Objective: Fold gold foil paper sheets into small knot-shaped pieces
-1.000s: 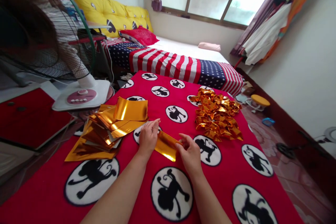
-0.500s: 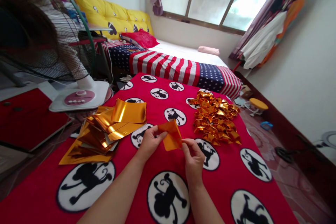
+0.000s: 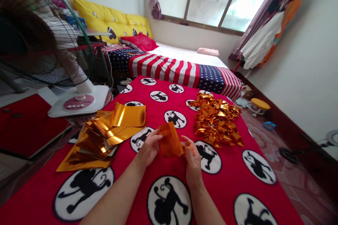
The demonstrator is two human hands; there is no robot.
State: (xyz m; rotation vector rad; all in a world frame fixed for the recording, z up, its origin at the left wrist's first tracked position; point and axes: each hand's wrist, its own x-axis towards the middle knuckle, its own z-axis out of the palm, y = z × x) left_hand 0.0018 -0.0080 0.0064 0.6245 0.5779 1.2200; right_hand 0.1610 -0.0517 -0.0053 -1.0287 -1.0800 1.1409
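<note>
Between my two hands is a small sheet of orange-gold foil paper (image 3: 169,141), its dull side showing and its edges partly folded. My left hand (image 3: 150,147) pinches its left edge between thumb and fingers. At the sheet's lower right corner, my right hand (image 3: 192,158) holds the edge with its fingertips; the index finger is raised a little. To the left lies a loose stack of shiny gold foil sheets (image 3: 129,115). On the right sits a pile of folded gold foil pieces (image 3: 218,119).
Red cloth with monkey prints (image 3: 126,190) covers the table under my hands. A standing fan (image 3: 79,102) is at the left. Beyond the table is a bed with a striped, starred cover (image 3: 169,68). A yellow stool (image 3: 260,104) stands on the floor at right.
The foil sheet has turned and now shows a wider face, standing more upright. My right fingers have loosened and spread slightly; my left hand keeps its pinch. The view has shifted a little.
</note>
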